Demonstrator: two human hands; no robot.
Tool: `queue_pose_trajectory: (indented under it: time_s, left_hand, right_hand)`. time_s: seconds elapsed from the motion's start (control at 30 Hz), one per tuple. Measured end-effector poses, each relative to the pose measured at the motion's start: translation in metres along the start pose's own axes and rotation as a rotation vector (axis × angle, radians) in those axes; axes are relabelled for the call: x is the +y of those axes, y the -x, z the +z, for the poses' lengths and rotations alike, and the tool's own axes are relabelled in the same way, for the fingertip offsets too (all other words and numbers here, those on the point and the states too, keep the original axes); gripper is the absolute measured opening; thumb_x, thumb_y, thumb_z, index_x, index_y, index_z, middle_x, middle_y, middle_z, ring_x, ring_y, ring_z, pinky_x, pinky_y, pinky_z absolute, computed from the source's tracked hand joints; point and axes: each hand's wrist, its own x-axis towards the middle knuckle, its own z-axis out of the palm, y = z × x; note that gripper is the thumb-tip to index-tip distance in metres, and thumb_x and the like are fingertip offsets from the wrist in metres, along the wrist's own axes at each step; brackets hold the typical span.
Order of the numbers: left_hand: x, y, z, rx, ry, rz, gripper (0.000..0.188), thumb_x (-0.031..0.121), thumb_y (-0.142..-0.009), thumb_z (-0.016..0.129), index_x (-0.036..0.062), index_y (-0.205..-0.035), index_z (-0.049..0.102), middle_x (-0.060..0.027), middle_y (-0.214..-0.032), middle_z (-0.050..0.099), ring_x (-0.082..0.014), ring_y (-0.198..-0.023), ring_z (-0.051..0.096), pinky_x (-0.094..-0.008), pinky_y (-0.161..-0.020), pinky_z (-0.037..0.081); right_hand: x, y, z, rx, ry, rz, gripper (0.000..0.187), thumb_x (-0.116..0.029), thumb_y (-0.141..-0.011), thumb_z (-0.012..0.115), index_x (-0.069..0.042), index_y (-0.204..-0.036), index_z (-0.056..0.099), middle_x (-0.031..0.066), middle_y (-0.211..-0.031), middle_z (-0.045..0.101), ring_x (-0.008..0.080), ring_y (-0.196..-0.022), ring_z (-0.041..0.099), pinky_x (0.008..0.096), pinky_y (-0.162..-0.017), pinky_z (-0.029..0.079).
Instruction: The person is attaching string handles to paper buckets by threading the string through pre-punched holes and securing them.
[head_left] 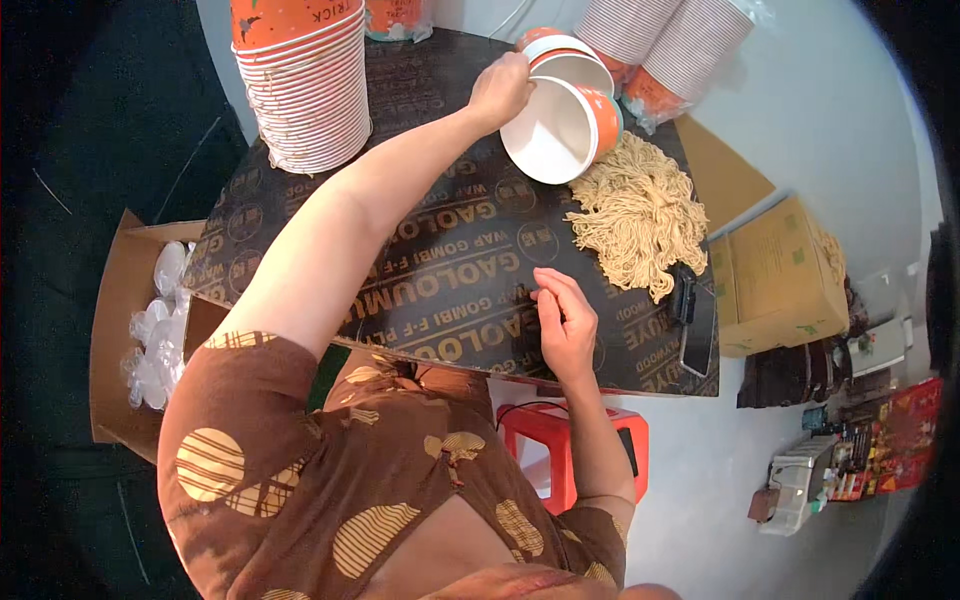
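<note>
My left hand reaches across the table and is closed on the rim of an orange-and-white paper bucket. That bucket lies tilted, its white inside facing me. Behind it, more paper buckets lean close together, partly hidden by it and by my hand. Over the table's near edge, my right hand has its fingers loosely bent and the thumb apart, with nothing seen in it. A heap of cream-coloured yarn loops lies beyond my right hand, beside the front bucket.
A tall stack of paper buckets stands at the far left of the dark printed table. Bagged bucket stacks lie at the back right. A phone sits by the right edge. A carton with clear plastic pieces is at left, a red stool below.
</note>
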Motion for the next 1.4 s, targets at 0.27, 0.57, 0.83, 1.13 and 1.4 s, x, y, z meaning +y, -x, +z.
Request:
queue_pose_trajectory:
  time_s: [0.27,0.57,0.83,1.13,1.4]
  left_hand:
    - [0.008,0.007,-0.034,0.029,0.061,-0.018,0.02,0.01,-0.079,0.066,-0.0012,-0.092,0.056,-0.0213,-0.097,0.061,-0.0384,-0.096,0.06,-0.046,-0.084,0.048]
    - [0.002,0.017,-0.045,0.133,0.095,0.335,0.011,0.011,-0.083,0.064,0.0021,-0.087,0.058,-0.0205,-0.082,0.064,-0.0373,-0.079,0.064,-0.0445,-0.068,0.051]
    - [0.01,0.029,-0.085,-0.16,-0.066,0.175,0.015,0.009,-0.085,0.057,0.0052,-0.098,0.05,-0.0219,-0.083,0.064,-0.0417,-0.081,0.063,-0.0495,-0.069,0.051]
    - [-0.003,0.028,-0.095,-0.265,-0.025,0.147,0.018,0.003,-0.081,0.051,0.0033,-0.099,0.05,-0.0226,-0.097,0.062,-0.0425,-0.093,0.061,-0.0501,-0.077,0.048]
    - [-0.01,0.042,-0.095,-0.203,-0.05,0.331,0.046,-0.002,-0.078,0.046,0.0071,-0.123,0.054,-0.0197,-0.108,0.061,-0.0373,-0.091,0.064,-0.045,-0.081,0.054]
  right_hand:
    - [0.007,0.0,-0.001,-0.038,0.05,-0.075,0.02,-0.001,-0.093,0.052,0.006,-0.107,0.063,0.0143,-0.11,0.065,0.0182,-0.083,0.065,0.0289,-0.076,0.053]
    - [-0.003,-0.003,-0.002,-0.05,-0.039,0.009,0.017,-0.002,-0.091,0.054,0.007,-0.102,0.064,0.0158,-0.105,0.066,0.0221,-0.087,0.066,0.0305,-0.076,0.054]
    - [-0.006,-0.024,-0.021,-0.049,-0.044,-0.01,0.019,-0.004,-0.093,0.052,0.006,-0.105,0.064,0.0134,-0.103,0.066,0.0165,-0.075,0.064,0.0278,-0.068,0.053]
    - [0.006,-0.037,-0.015,-0.112,0.022,0.085,0.021,-0.009,-0.093,0.055,0.005,-0.108,0.063,0.0134,-0.099,0.067,0.0167,-0.076,0.065,0.0289,-0.068,0.052]
    - [0.027,-0.063,-0.005,-0.134,0.119,0.124,0.039,-0.016,-0.092,0.057,0.004,-0.125,0.055,0.0182,-0.102,0.068,0.0206,-0.077,0.066,0.0334,-0.073,0.052]
